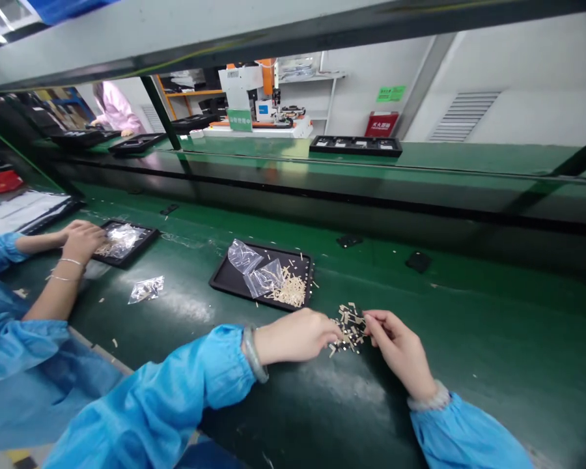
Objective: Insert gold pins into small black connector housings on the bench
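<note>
A loose pile of small beige and black pieces (350, 327) lies on the green bench between my two hands. My left hand (305, 333) reaches in from the left, thumb and fingertips pinched together at the pile's edge; what they hold is too small to name. On the opposite side, my right hand (395, 342) pinches thumb against forefinger at the pile, and its fingertips hide whatever is between them. Just beyond my left hand sits a black tray (232, 283) with a heap of small beige strips (292, 290) and clear plastic bags (265, 279).
At left, a co-worker's hands (83, 240) work over another black tray (144, 246). A small clear bag (146, 289) lies between us. Dark flat pieces (418, 261) rest toward the back. A raised shelf holds a long black tray (355, 146); a metal beam (293, 29) crosses overhead.
</note>
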`<state>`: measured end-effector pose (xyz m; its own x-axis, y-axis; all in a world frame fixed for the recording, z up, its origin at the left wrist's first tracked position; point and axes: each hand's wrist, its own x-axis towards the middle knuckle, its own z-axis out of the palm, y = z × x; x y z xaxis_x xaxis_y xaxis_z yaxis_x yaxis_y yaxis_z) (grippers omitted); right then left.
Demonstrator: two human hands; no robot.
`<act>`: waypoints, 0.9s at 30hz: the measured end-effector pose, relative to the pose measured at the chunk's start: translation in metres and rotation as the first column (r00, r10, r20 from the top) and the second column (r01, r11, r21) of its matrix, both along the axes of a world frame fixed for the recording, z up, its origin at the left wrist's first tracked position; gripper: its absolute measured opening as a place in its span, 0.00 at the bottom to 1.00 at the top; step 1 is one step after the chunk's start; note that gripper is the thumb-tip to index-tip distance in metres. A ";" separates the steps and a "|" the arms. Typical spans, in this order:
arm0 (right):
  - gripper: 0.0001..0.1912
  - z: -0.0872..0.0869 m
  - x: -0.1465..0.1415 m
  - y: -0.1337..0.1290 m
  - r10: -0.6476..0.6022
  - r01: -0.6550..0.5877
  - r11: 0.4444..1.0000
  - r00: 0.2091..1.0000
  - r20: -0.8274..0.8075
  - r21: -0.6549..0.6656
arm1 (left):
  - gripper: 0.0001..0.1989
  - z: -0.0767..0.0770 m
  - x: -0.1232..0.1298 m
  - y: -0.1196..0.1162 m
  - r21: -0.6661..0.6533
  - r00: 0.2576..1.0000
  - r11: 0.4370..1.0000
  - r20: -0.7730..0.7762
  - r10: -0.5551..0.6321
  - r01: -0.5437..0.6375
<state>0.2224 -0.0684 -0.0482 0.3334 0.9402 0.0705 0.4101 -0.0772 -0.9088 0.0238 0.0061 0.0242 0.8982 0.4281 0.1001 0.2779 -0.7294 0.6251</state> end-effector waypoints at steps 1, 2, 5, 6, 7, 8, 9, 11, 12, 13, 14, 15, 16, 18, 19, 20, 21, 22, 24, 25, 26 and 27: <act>0.18 0.001 0.000 0.002 -0.012 0.013 1.000 0.999 -0.043 0.010 | 0.14 -0.003 0.008 0.006 0.034 0.999 0.999 -0.010 0.036 -0.035; 0.18 0.002 0.000 0.004 -0.023 0.024 1.000 0.997 -0.076 0.015 | 0.13 -0.008 0.017 0.012 0.071 0.996 0.994 -0.037 0.081 -0.078; 0.20 0.003 0.003 0.008 -0.038 0.041 0.999 0.994 -0.104 0.027 | 0.10 -0.028 0.039 0.024 0.149 0.969 0.973 -0.149 0.198 -0.176; 0.21 0.002 0.004 0.009 -0.038 0.042 0.999 0.994 -0.107 0.030 | 0.09 -0.034 0.045 0.025 0.163 0.960 0.968 -0.175 0.217 -0.189; 0.21 0.001 0.004 0.009 -0.035 0.038 0.999 0.994 -0.108 0.033 | 0.08 -0.040 0.049 0.025 0.177 0.954 0.964 -0.192 0.231 -0.198; 0.21 0.000 0.005 0.009 -0.028 0.032 0.999 0.994 -0.107 0.034 | 0.07 -0.044 0.053 0.023 0.190 0.949 0.961 -0.203 0.241 -0.203; 0.22 -0.001 0.005 0.009 -0.020 0.024 0.999 0.994 -0.104 0.035 | 0.07 -0.048 0.055 0.022 0.201 0.944 0.957 -0.213 0.252 -0.210; 0.21 -0.004 0.005 0.009 0.001 0.003 0.999 0.996 -0.088 0.037 | 0.07 -0.053 0.057 0.018 0.218 0.936 0.951 -0.230 0.266 -0.217; 0.20 -0.006 0.005 0.009 0.012 -0.009 0.999 0.997 -0.076 0.037 | 0.07 -0.055 0.057 0.017 0.224 0.934 0.950 -0.234 0.271 -0.220; 0.19 -0.007 0.005 0.009 0.023 -0.021 0.999 0.998 -0.059 0.039 | 0.07 -0.055 0.057 0.016 0.227 0.932 0.948 -0.235 0.277 -0.224; 0.18 -0.008 0.004 0.009 0.036 -0.034 0.998 0.999 -0.039 0.043 | 0.07 -0.055 0.056 0.015 0.231 0.930 0.945 -0.230 0.286 -0.233; 0.16 -0.008 0.003 0.009 0.049 -0.048 0.998 0.999 -0.017 0.049 | 0.07 -0.054 0.054 0.014 0.232 0.929 0.941 -0.221 0.297 -0.246; 0.15 -0.008 0.003 0.008 0.061 -0.061 0.997 0.998 0.007 0.057 | 0.07 -0.052 0.053 0.013 0.232 0.927 0.937 -0.209 0.310 -0.262; 0.12 -0.007 0.001 0.007 0.078 -0.082 0.993 0.996 0.050 0.080 | 0.07 -0.046 0.050 0.011 0.232 0.924 0.927 -0.181 0.338 -0.294; 0.12 -0.005 -0.001 0.007 0.081 -0.087 0.992 0.994 0.067 0.093 | 0.07 -0.043 0.048 0.010 0.226 0.922 0.922 -0.157 0.353 -0.315; 0.11 -0.002 -0.003 0.006 0.084 -0.093 0.990 0.993 0.083 0.109 | 0.07 -0.039 0.046 0.009 0.199 0.922 0.919 -0.118 0.368 -0.341; 0.11 0.001 -0.006 0.005 0.091 -0.103 0.986 0.991 0.101 0.129 | 0.07 -0.035 0.044 0.007 0.140 0.921 0.918 -0.065 0.383 -0.372; 0.12 0.004 -0.009 0.003 0.102 -0.120 0.981 0.987 0.121 0.151 | 0.06 -0.031 0.041 0.005 0.045 0.916 0.915 -0.006 0.401 -0.400; 0.11 0.012 -0.017 0.000 0.132 -0.164 0.966 0.977 0.165 0.198 | 0.07 -0.024 0.036 0.000 -0.226 0.885 0.876 0.094 0.455 -0.426; 0.11 0.016 -0.022 -0.001 0.146 -0.186 0.958 0.971 0.187 0.218 | 0.07 -0.022 0.033 -0.002 -0.358 0.865 0.835 0.122 0.486 -0.419; 0.11 0.020 -0.026 -0.003 0.155 -0.203 0.951 0.966 0.206 0.234 | 0.07 -0.020 0.029 -0.005 -0.458 0.850 0.792 0.133 0.510 -0.403; 0.10 0.024 -0.031 -0.004 0.158 -0.212 0.946 0.962 0.222 0.246 | 0.07 -0.018 0.026 -0.007 -0.532 0.837 0.753 0.139 0.529 -0.387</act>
